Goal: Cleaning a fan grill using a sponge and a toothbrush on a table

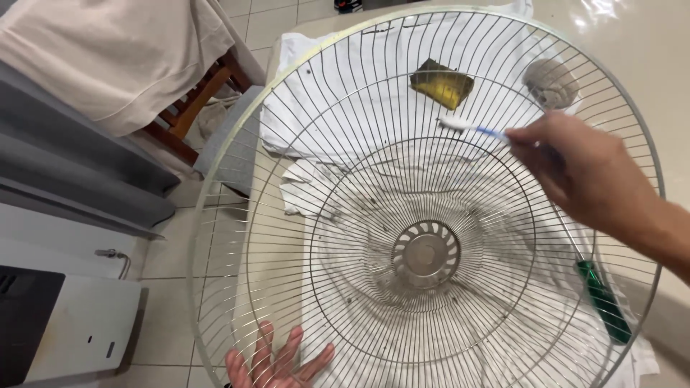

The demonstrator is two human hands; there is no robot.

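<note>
A large round wire fan guard (345, 215) with a metal hub (425, 253) stands tilted over a table spread with white cloths (345, 86). My left hand (277, 359) supports the guard's lower rim from behind, fingers spread against the wires. My right hand (586, 172) reaches in from the right and holds a toothbrush (471, 128) with a white head and blue neck, its bristles touching the upper wires of the guard.
Behind the wires lie a yellow-green sponge (442, 82), a grey round lump (552, 82) and a green-handled screwdriver (604, 302). A wooden chair (198, 100) draped in beige cloth stands at the left, with a white appliance (79, 323) on the tiled floor.
</note>
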